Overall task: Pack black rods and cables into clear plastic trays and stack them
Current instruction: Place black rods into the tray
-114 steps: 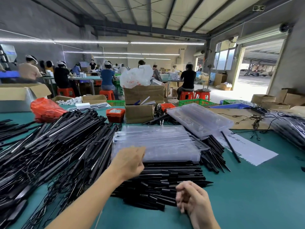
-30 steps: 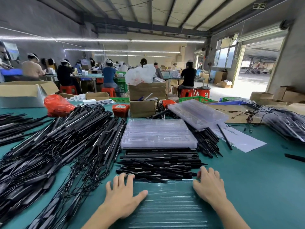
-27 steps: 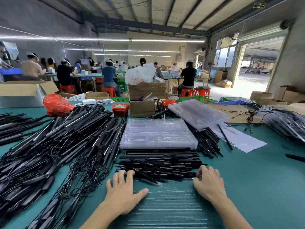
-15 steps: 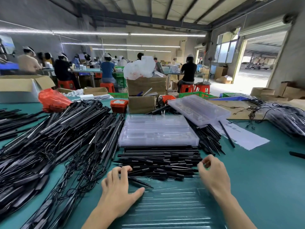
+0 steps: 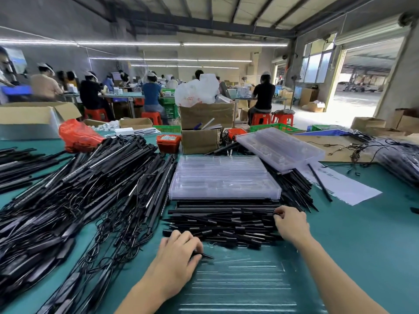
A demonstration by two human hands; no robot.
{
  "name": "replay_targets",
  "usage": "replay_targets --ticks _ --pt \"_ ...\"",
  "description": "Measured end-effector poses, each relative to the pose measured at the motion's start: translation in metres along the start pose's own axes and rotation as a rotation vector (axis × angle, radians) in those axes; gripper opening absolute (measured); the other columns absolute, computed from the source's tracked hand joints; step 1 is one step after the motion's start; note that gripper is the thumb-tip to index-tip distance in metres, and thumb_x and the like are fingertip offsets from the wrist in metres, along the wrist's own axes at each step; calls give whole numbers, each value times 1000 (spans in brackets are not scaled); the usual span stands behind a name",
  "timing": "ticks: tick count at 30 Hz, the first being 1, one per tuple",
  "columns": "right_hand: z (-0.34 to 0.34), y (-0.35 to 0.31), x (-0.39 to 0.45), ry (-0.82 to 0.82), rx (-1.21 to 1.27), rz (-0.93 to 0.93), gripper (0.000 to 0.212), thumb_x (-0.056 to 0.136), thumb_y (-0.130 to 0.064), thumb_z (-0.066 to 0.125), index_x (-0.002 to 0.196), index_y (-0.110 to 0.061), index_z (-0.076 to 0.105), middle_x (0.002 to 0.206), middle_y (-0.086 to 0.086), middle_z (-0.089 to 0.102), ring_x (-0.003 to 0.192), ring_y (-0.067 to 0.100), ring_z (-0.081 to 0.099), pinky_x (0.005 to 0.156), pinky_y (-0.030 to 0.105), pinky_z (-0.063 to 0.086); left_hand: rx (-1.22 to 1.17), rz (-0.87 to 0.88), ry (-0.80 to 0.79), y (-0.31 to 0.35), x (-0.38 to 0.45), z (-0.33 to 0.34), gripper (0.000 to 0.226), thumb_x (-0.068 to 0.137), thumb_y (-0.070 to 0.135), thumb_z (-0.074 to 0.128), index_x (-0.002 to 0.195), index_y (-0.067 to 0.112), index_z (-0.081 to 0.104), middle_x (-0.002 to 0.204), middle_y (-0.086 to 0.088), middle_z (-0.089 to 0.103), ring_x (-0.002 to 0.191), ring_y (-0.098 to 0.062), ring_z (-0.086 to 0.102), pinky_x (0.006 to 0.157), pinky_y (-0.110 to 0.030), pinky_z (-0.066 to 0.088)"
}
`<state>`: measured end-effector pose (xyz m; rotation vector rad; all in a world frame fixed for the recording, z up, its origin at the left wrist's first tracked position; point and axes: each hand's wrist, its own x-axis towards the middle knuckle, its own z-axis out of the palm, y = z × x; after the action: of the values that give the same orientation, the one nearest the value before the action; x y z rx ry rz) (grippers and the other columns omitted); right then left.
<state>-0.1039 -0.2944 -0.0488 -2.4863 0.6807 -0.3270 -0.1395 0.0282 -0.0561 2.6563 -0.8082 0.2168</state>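
An empty clear ribbed tray lies on the green table right in front of me. Beyond it sits a pile of short black pointed rods. My left hand rests on the tray's far left corner and pinches one black pointed rod between thumb and fingers. My right hand has curled fingers on the right ends of the rods in the pile. A stack of clear trays stands behind the pile.
A big heap of long black rods with cables fills the left side. Another clear tray stack leans at the back right over more rods. White paper, cardboard boxes and a red bin lie beyond. People work at far tables.
Both hands left the flat tray surface and moved forward to the rod pile. The left hand's fingers curled and picked up one rod; the right hand closed on the rod ends.
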Motion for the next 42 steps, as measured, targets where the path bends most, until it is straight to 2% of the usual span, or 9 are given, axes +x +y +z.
replay_targets --ticks 5,9,14,20,24,29,31,36,42 --pt "3 0 0 9 32 -11 19 100 -25 53 112 -27 67 118 3 66 121 30 42 100 44 40 -2 0 -62 -5 3 -6 7 105 31 44 104 38 45 104 21 49 100 -2 36 98 -28 25" --pt "7 -4 -4 -17 10 -28 28 99 -22 49 121 -32 61 123 2 63 122 28 45 102 46 34 84 15 39 -9 19 -16 15 104 27 46 99 40 41 99 22 43 96 -1 34 88 -25 22" --pt "9 -9 -4 -77 1 -15 46 97 -14 42 134 -37 58 133 3 59 132 30 32 105 48 26 117 -45 145 -13 30 -14 22 103 33 51 123 39 54 126 18 41 125 -9 33 105 -30 22" --pt "9 -13 -1 -46 3 -2 32 100 -20 47 126 -31 63 127 2 58 129 29 34 101 44 28 32 132 -180 -6 17 2 37 95 63 40 126 45 47 123 26 38 117 1 26 103 -28 25" --pt "11 -20 0 -25 4 -9 22 98 -30 56 116 -28 69 123 4 61 127 28 37 101 42 31 48 61 -251 -10 15 8 57 93 68 33 147 49 26 142 24 26 129 -6 23 111 -34 22" --pt "10 -27 -1 -87 -43 -38 12 95 -28 56 86 -33 62 103 -6 64 118 23 43 86 36 26 115 30 -281 -8 14 12 66 94 70 27 154 50 10 151 22 15 134 -9 18 110 -36 17" --pt "9 -31 -1 -86 -53 -57 9 90 -25 56 96 -31 58 103 -9 60 117 22 43 86 37 24 117 7 -288 -8 15 14 67 91 73 24 153 52 9 148 20 15 132 -12 20 110 -36 18" --pt "11 -34 2 -109 -118 -127 54 92 -14 45 144 -30 46 142 -1 52 133 25 41 108 46 28 86 -30 -285 -9 14 17 70 82 79 20 148 57 13 136 19 22 123 -14 25 108 -36 21" --pt "13 -39 12 -92 -180 -126 37 96 -24 49 131 -30 60 137 6 49 130 29 38 107 45 32 45 -55 -244 -9 14 18 67 82 77 28 145 59 16 129 21 25 118 -14 26 106 -34 22"
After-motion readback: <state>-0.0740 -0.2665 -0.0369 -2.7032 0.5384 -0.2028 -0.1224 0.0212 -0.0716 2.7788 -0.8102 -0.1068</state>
